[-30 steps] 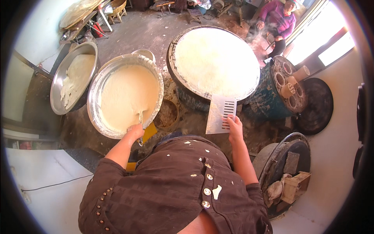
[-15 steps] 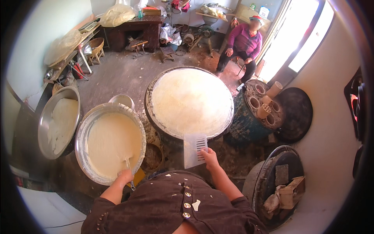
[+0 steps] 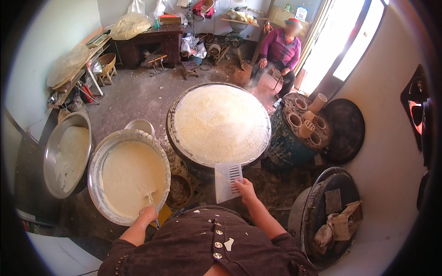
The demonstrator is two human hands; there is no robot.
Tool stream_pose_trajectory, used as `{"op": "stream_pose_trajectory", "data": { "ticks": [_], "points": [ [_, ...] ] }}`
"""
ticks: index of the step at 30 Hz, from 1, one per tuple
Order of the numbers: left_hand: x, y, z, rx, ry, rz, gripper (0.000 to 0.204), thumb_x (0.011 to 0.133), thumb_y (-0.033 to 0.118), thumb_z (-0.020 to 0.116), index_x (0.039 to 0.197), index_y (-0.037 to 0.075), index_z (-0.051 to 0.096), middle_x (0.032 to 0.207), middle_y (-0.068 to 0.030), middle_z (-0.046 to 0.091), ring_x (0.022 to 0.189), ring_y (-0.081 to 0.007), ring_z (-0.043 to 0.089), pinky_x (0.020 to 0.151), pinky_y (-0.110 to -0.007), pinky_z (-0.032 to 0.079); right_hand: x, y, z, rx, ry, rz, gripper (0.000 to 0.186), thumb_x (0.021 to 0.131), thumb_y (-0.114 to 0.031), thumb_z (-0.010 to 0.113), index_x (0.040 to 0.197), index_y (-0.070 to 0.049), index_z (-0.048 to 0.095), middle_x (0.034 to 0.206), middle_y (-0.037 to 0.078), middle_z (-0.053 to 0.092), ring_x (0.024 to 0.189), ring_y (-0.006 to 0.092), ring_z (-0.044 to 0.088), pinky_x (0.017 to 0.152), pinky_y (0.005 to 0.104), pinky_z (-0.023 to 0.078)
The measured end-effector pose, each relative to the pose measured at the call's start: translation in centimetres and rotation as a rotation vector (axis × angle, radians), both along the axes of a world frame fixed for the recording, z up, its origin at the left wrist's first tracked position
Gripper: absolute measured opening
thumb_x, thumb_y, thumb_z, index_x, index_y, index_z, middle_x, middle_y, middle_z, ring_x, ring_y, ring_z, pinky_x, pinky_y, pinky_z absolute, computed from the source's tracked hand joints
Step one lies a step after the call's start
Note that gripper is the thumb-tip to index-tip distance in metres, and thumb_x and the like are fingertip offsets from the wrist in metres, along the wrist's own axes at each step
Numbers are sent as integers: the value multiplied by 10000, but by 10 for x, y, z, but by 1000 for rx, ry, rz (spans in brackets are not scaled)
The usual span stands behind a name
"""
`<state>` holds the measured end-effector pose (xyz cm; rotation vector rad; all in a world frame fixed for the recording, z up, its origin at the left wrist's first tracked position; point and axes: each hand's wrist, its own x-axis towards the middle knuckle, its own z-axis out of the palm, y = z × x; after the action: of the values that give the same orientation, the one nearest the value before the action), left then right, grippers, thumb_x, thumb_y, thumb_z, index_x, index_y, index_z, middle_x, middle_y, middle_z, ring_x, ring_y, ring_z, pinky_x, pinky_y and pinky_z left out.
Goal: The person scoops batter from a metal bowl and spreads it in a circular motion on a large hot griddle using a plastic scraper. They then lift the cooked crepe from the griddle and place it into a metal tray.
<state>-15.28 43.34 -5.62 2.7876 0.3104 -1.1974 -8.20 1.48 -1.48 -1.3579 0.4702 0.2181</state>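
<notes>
Left hand (image 3: 148,214): lower left of centre, closed round the handle of a ladle-like utensil (image 3: 150,199); its far end was sunk in the batter, hidden from view.

Batter (image 3: 131,172): pale, thick-looking, in a wide metal basin (image 3: 94,186), left of centre; rim smeared.

Right hand (image 3: 246,189): just below and right of centre, fingers closed on the right side of a slotted plate (image 3: 222,185), thin, pale, flat.

Round griddle (image 3: 170,120): centre of the frame, dark-edged, covered by a pale layer (image 3: 218,122) of uneven, crumbly texture. The plate's far edge lay at the griddle's near rim; whether it touched could not be told.

Handling notes, by judgement: the plate called for a low, even angle and light pressure, its whole edge level, lest a corner gouge the layer. A firm hold near the slots probably served control best. The utensil wanted keeping upright over the basin, any drips let fall there. Bare fingers were best kept clear of the griddle's rim, possibly hot.

Surroundings: second metal basin (image 3: 47,158), far left; blue-green drum (image 3: 280,149), right of centre; seated person (image 3: 282,50), upper right.
</notes>
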Motion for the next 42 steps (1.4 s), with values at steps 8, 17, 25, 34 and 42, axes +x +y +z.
{"op": "stream_pose_trajectory", "data": {
  "ticks": [8,17,25,34,42],
  "points": [
    [-6,3,-10,6,-105,-32,277,727,244,561,896,37,634,860,-161,640,827,-303,621,721,-406,478,-9,1,2,11,6,-17,131,825,-91,538,931,-18,561,795,72,633,661,140,601,569,263,477],
    [-6,1,-5,-8,-77,6,296,740,248,542,918,29,632,873,-178,635,841,-318,618,729,-410,477,-9,3,-2,-23,14,-30,160,824,-104,549,956,-14,556,795,63,630,668,141,601,580,270,480],
    [-7,3,-3,-98,-108,60,293,747,252,544,929,31,609,833,-177,630,813,-332,612,718,-430,472,3,10,-6,17,-18,21,99,825,-93,554,905,-35,553,764,64,628,625,130,589,541,257,475],
    [-2,8,0,-125,-119,-10,277,759,265,555,904,31,568,682,-132,625,694,-298,624,669,-430,464,26,33,-6,-37,87,55,124,808,-59,534,929,-36,523,781,75,626,632,134,594,546,260,486],
    [8,9,6,-137,-17,-52,368,761,298,579,984,7,543,895,-193,613,873,-351,584,764,-434,452,52,41,1,-48,120,70,140,807,-44,519,946,-29,530,779,56,627,631,117,582,541,249,464]
  ]
}}
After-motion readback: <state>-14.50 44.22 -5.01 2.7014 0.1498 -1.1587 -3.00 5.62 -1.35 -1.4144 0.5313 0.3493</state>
